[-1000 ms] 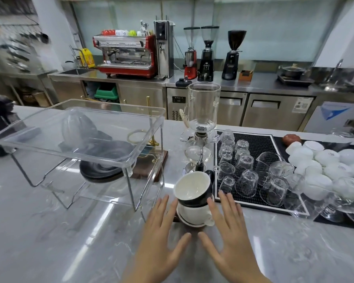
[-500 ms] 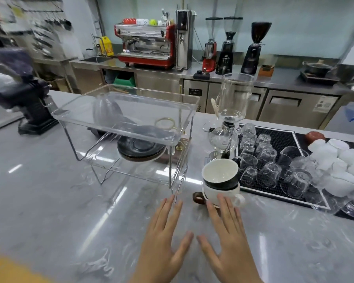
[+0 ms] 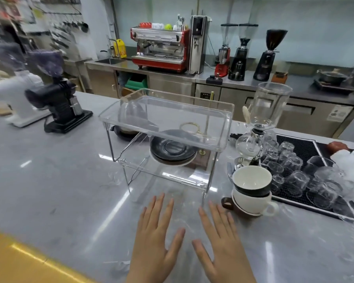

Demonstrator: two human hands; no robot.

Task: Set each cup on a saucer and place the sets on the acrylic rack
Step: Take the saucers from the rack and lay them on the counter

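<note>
the grey worktop carries the clear acrylic rack, with a stack of dark saucers on its lower shelf. right of the rack stand two stacked cups, a black one nested in a white one. the left hand and right hand lie flat with fingers spread, holding nothing, just in front of the rack.

Black cup nested upright in white cup right of clear acrylic rack; stacked dark saucers seen through rack.
</note>
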